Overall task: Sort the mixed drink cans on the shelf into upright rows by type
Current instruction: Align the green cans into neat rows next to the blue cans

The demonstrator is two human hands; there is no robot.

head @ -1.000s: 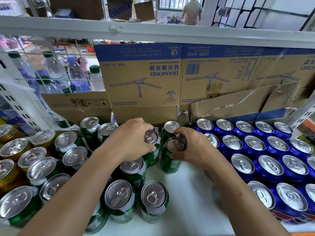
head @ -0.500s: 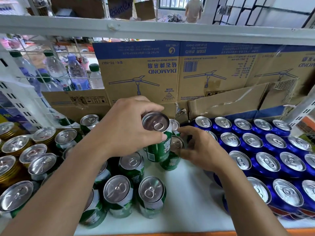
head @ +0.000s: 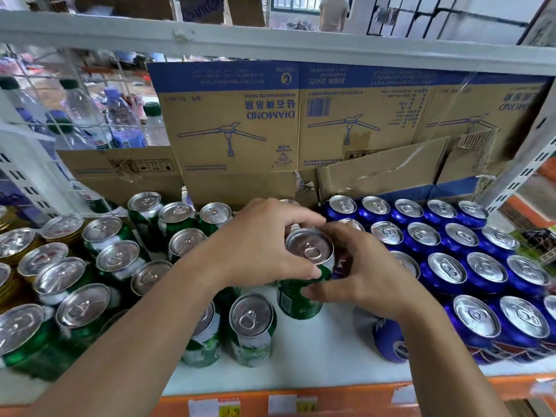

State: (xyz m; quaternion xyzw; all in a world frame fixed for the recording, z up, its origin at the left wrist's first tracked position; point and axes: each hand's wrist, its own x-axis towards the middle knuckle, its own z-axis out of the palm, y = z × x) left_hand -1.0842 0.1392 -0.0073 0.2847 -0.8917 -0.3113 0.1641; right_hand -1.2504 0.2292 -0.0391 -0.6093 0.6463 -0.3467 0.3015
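**item: green can, in transit between blocks**

location: the green can (head: 293,305) stands upright at the centre of the shelf (head: 316,356), in the bare white lane between the two sorted groups. whether its base touches the shelf or hangs just above it cannot be told.

holders: the left hand (head: 264,248) is clamped on the can just under the lid, fingers over the far side and thumb on the near wall. this high grip keeps the can vertical. the right hand (head: 367,281) is wrapped round the same can from 3 o'clock with its thumb on the green wall. it probably steadies the can.

neighbours:
- green cans (head: 120,257), 9 o'clock, upright, loosely packed, rows not yet straight.
- blue cans (head: 445,269), 3 o'clock, upright in tidy rows.
- lone blue can (head: 388,341), 5 o'clock, under the right wrist, apart from its block.
- gold cans (head: 12,245), far 9 o'clock, partly out of view.
- cardboard box (head: 234,130), 12 o'clock, forming the back wall.

assessment: the can belongs with the green group, so its likely slot is the open space at 8 o'clock, beside the front green pair. the task appears well along, with the green side needing the most work.
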